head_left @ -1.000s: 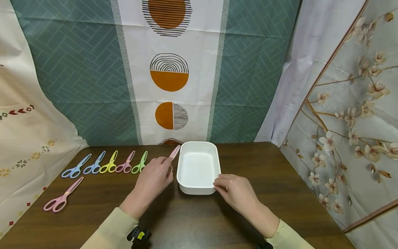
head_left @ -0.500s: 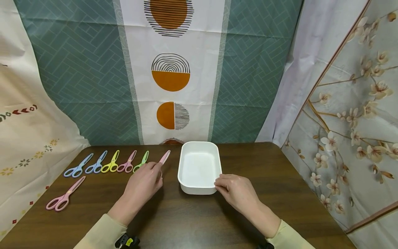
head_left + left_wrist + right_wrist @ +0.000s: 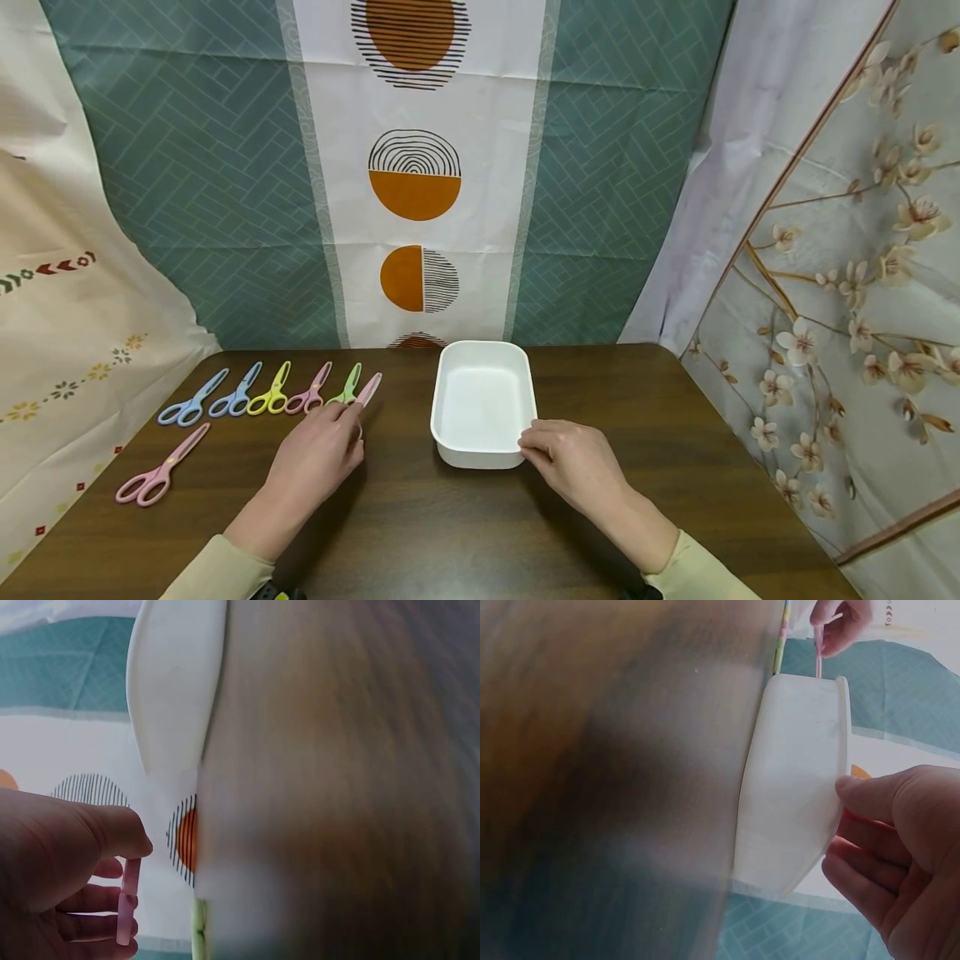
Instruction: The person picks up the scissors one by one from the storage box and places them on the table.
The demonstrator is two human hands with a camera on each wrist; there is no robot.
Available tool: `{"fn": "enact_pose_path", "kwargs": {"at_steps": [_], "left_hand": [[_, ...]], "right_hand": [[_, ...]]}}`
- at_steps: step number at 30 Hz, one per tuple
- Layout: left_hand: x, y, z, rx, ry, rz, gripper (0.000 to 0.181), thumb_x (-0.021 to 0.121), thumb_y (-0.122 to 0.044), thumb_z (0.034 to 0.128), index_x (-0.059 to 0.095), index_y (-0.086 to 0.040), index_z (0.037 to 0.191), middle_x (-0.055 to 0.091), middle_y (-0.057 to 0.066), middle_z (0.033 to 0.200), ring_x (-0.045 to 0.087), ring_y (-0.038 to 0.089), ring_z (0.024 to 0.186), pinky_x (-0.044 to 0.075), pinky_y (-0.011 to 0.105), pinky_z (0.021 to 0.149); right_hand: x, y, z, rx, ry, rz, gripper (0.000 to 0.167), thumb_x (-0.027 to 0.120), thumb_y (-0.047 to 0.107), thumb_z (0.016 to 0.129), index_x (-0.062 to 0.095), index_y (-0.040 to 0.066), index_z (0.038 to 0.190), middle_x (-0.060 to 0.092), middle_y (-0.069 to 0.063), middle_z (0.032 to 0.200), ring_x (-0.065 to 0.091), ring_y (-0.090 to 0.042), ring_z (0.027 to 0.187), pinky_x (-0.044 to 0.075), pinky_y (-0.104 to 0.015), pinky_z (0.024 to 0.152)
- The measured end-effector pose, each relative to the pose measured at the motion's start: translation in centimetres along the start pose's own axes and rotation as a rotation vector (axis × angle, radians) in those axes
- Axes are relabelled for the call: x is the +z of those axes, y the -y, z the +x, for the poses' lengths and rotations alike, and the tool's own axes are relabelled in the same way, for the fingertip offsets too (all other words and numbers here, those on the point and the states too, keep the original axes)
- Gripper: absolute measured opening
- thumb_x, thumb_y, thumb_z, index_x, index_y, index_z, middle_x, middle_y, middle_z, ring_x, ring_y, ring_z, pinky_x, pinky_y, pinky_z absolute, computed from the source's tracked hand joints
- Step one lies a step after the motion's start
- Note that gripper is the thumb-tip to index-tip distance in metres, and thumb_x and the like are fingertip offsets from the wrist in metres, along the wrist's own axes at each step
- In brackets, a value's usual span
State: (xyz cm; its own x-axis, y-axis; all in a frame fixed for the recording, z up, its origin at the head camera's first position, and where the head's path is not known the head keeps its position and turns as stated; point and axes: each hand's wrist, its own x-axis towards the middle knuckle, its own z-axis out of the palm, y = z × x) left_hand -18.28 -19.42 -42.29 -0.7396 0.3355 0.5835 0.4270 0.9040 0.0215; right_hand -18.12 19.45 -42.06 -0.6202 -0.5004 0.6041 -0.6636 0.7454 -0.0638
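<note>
My left hand [image 3: 311, 458] holds a pair of pink scissors [image 3: 370, 388], blade tips pointing away; the fingers hide most of its handles. In the left wrist view the pink scissors [image 3: 127, 900] are pinched between thumb and fingers, raised off the table. Just beyond this hand lie green scissors [image 3: 348, 387], their handles partly covered. At the near right corner of a white rectangular tray [image 3: 480, 459], my right hand [image 3: 573, 458] pinches the rim. The right wrist view shows the thumb on the outside of the tray wall [image 3: 795, 765].
Left of the green pair, blue scissors [image 3: 193, 402], another blue pair [image 3: 237, 393], yellow scissors [image 3: 272, 392] and pink scissors [image 3: 309, 392] form a row. Nearer me lies a separate pink pair [image 3: 163, 468]. A patterned cloth [image 3: 225, 208] hangs behind the wooden table [image 3: 450, 533].
My left hand, with the pink scissors in it, has moved left from beside the tray to the green scissors. The right hand stays on the tray's corner.
</note>
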Motion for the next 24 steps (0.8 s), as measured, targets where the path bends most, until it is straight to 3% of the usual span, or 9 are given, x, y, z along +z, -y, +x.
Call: {"fn": "enact_pose_path", "kwargs": {"at_steps": [20, 24], "left_hand": [[-1.6, 3.4, -4.3, -0.086, -0.014, 0.042, 0.04, 0.089, -0.001, 0.0765, 0.07, 0.001, 0.112, 0.07, 0.017, 0.098, 0.068, 0.047, 0.09, 0.057, 0.061, 0.075], [-2.2, 4.1, -5.0, -0.126, 0.016, 0.045, 0.039, 0.089, -0.002, 0.0771, 0.07, 0.001, 0.111, 0.07, 0.018, 0.098, 0.067, 0.047, 0.087, 0.057, 0.063, 0.072]], "right_hand": [[0.1, -0.1, -0.2, -0.015, -0.01, 0.0, 0.019, 0.097, 0.011, 0.083, 0.086, 0.018, 0.097, 0.083, 0.006, 0.101, 0.08, -0.013, 0.099, 0.065, -0.039, 0.082], [0.0, -0.1, -0.1, -0.017, -0.007, -0.002, 0.019, 0.097, 0.011, 0.083, 0.087, 0.017, 0.097, 0.083, 0.006, 0.101, 0.08, -0.015, 0.102, 0.065, -0.04, 0.084]]}}
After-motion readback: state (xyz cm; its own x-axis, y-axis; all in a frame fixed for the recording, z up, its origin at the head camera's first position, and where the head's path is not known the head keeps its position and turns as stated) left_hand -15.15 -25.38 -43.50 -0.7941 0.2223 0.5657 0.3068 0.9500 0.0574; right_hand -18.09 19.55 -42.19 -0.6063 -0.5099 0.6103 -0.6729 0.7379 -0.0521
